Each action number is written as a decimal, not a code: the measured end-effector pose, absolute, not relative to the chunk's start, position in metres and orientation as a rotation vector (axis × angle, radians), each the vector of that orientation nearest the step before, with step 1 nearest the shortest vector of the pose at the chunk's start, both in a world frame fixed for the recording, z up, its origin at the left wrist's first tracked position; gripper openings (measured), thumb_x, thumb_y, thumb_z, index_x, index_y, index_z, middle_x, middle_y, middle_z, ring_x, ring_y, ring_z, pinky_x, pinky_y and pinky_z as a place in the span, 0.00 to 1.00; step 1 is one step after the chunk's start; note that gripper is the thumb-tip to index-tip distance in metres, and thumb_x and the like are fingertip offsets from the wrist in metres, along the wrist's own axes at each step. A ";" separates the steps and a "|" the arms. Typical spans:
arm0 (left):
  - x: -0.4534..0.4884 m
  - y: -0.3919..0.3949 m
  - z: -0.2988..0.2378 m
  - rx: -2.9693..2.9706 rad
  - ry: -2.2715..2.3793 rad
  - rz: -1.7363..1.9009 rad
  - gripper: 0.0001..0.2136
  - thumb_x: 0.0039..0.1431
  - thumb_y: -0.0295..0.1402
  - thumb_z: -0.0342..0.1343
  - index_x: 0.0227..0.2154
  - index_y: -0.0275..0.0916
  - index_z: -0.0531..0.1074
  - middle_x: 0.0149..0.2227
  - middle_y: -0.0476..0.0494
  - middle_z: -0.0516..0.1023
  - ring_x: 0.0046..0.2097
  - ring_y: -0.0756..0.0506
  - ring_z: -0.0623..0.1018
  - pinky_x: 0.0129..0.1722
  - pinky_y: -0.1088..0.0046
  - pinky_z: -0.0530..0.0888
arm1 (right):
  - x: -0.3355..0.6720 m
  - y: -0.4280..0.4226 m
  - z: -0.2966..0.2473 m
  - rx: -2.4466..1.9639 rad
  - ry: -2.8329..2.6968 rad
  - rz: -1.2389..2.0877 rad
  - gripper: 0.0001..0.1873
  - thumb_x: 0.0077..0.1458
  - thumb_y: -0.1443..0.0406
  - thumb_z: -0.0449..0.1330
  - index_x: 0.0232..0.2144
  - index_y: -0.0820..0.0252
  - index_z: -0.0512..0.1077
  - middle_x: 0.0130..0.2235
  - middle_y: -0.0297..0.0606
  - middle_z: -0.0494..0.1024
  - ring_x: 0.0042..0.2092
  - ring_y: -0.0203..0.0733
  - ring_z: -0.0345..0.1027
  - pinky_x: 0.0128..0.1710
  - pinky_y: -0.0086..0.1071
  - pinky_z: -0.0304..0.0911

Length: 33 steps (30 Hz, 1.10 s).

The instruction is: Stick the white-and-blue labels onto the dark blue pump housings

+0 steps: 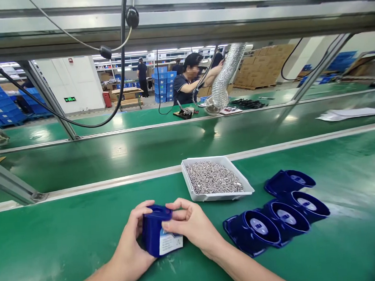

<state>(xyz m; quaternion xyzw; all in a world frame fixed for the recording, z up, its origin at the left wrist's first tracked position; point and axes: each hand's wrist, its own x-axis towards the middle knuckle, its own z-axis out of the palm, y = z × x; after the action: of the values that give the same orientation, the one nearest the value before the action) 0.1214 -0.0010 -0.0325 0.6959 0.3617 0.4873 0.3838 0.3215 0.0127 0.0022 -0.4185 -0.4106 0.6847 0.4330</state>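
A dark blue plastic housing (pixel 151 234) with a white and blue printed label stands on the green bench in front of me. My left hand (pixel 132 241) is wrapped round its left side, the fingers reaching over the top edge. At its upper right, my right hand (pixel 191 225) grips the rim, with the thumb on the front by the label and the fingers behind. Whether a small part sits between the right fingertips cannot be seen. Behind my hands is a white tray (pixel 191 195) full of small metal pins or screws (pixel 212 177).
Several more blue housings (pixel 259 227) lie on their sides at the right. A conveyor belt (pixel 112 155) runs beyond the bench edge. Across it a co-worker (pixel 187 81) sits near a silver flexible duct (pixel 223 81). White sheets (pixel 347 113) lie far right; a black cable (pixel 123 55) hangs at upper left.
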 end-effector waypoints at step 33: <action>0.089 0.023 0.017 2.119 1.110 0.790 0.22 0.57 0.33 0.65 0.53 0.44 0.66 0.51 0.43 0.72 0.52 0.42 0.75 0.53 0.60 0.73 | 0.333 0.026 -0.008 -1.121 -1.854 1.114 0.37 0.47 0.58 0.75 0.59 0.54 0.71 0.59 0.42 0.75 0.60 0.53 0.69 0.63 0.48 0.62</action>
<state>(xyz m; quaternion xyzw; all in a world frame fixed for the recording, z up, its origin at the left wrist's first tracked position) 0.0886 0.0230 0.0175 0.8007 0.4196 0.2984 0.3062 0.3328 0.0260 -0.0079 -0.4319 -0.7140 0.4292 0.3456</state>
